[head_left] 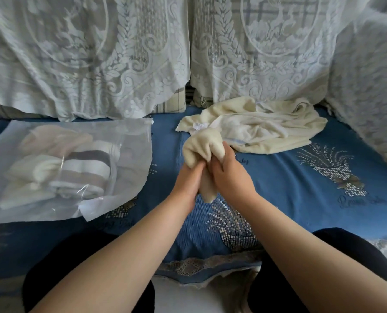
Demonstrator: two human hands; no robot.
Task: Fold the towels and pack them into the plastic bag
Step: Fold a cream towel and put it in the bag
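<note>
A cream towel [264, 127] lies crumpled on the blue sofa cover, at the back right of the seat. One bunched end of it is lifted toward me, and both hands grip that end side by side. My left hand [189, 179] holds its left side and my right hand [229, 175] its right side, with a tail of cloth hanging below them. A clear plastic bag [129, 159] lies flat at the left. Inside it are folded towels, some cream and one with brown and white stripes [86, 170].
The blue patterned sofa cover [289, 188] spreads under everything. White lace-covered back cushions [86, 53] stand behind, and a lace-covered armrest [368, 98] rises at the right. My dark-clothed knees are at the bottom of the view.
</note>
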